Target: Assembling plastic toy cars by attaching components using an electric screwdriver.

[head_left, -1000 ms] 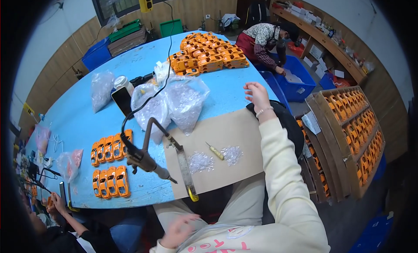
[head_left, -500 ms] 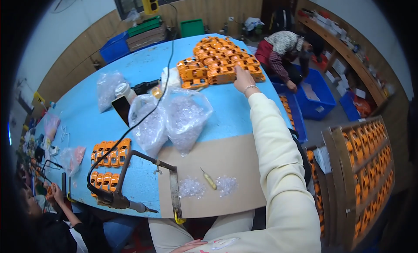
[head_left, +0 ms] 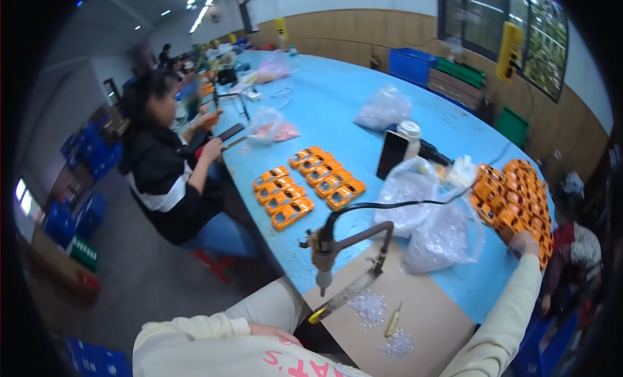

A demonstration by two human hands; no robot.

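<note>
Long blue worktable [head_left: 337,104] under ceiling lights, wood-panelled workshop wall [head_left: 363,33].

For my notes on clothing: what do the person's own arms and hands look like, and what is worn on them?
Both arms are covered by long, cream-coloured sleeves of a soft sweatshirt with pink lettering on the front. The right sleeve ends in a ribbed cuff at the wrist. The right hand is bare, with no glove visible. The left hand is also bare and mostly hidden behind the left sleeve.
</note>
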